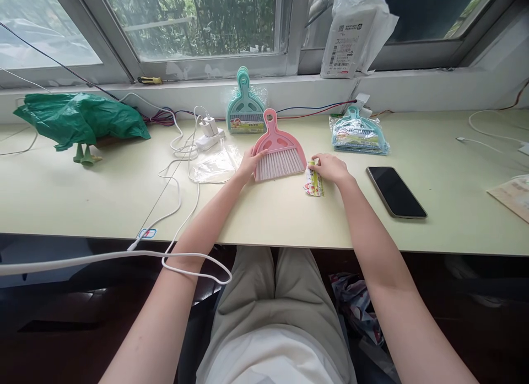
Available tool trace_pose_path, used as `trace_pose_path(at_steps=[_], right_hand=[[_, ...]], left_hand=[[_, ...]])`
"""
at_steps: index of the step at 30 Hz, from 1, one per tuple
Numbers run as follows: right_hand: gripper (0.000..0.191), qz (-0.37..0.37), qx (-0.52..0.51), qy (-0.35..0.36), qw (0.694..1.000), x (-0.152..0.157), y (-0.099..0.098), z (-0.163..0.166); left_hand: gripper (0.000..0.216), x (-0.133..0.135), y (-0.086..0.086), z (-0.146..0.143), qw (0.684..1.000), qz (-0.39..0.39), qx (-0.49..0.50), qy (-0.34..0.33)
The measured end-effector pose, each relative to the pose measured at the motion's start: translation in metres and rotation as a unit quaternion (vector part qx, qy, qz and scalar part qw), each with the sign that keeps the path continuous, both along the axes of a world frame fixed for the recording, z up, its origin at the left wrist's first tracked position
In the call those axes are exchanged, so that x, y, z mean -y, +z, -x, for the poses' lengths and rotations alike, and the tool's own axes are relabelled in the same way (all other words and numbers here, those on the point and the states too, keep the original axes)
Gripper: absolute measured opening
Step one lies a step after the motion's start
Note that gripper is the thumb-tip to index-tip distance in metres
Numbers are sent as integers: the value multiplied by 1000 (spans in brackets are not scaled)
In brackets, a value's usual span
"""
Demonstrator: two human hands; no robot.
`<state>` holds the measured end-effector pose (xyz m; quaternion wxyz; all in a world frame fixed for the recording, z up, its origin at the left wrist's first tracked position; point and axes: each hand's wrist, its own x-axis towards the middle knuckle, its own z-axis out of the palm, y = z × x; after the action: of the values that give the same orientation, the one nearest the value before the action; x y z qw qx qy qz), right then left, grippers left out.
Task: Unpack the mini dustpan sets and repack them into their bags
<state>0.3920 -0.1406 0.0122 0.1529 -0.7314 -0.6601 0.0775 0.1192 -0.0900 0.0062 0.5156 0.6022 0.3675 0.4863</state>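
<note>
A pink dustpan (285,137) has a matching small brush with white bristles (279,162) nested in it, handle pointing away from me. My left hand (249,165) grips this set at its left edge, thumb over the front. Just right of the dustpan, my right hand (328,167) pinches the top of a small printed label card (314,184) in yellow, green and white. The card's lower end rests on or just above the table; I cannot tell which. Its upper end is partly covered by my fingers.
Wrapped teal dustpan sets (245,106) lean at the wall, and bagged blue-green sets (359,135) lie at the right. A phone (395,192), clear plastic bag (217,162), power strip (209,139) and green bag (85,119) surround me. A white cable (103,258) crosses my left forearm.
</note>
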Motion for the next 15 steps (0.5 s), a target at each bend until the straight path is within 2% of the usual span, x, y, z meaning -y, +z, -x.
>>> trace_pose_path(at_steps=[3, 10, 13, 15], right_hand=[[28, 13, -10, 5, 1000, 0, 1, -1], [15, 1, -26, 20, 999, -4, 0, -3], [13, 26, -93, 48, 994, -3, 3, -3], [17, 79, -174, 82, 978, 0, 8, -2]], left_hand=[[52, -2, -2, 1, 1000, 0, 6, 3], [51, -3, -4, 4, 1000, 6, -5, 11], [51, -5, -6, 4, 1000, 5, -7, 18], [51, -6, -7, 3, 1000, 11, -9, 23]])
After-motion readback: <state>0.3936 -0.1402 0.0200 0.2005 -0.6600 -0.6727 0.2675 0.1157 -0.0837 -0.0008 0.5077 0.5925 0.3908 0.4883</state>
